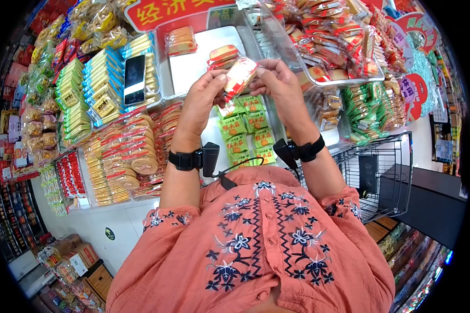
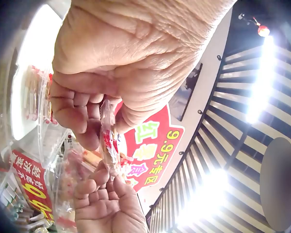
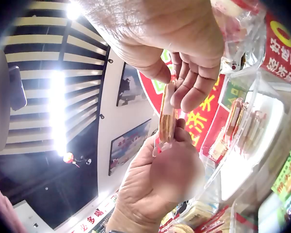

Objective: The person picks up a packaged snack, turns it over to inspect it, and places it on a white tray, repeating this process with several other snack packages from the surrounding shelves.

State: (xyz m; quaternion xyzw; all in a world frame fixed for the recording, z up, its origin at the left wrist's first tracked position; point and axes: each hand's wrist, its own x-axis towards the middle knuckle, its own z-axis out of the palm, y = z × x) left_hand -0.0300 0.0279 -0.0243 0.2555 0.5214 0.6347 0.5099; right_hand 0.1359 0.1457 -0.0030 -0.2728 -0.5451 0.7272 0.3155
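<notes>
Both hands hold a clear-and-red wrapped biscuit packet (image 1: 240, 75) above the front of a clear plastic bin (image 1: 164, 83). My left hand (image 1: 203, 99) pinches its left end between thumb and fingers. At the opposite end, my right hand (image 1: 282, 86) grips the wrapper the same way. Seen edge-on in the right wrist view, the packet (image 3: 168, 114) shows stacked, thin biscuits inside. Similar packets (image 1: 180, 40) lie in the bin, one pile of them (image 1: 223, 55) just behind the held packet.
Green packets (image 1: 245, 128) fill the tray below my hands. A phone (image 1: 134, 78) lies on blue-wrapped snacks (image 1: 102, 86) at left. Round biscuit packs (image 1: 136, 151) are nearer. A heaped bin of red packets (image 1: 331, 41) stands at right, with a wire cart (image 1: 386, 180) below it.
</notes>
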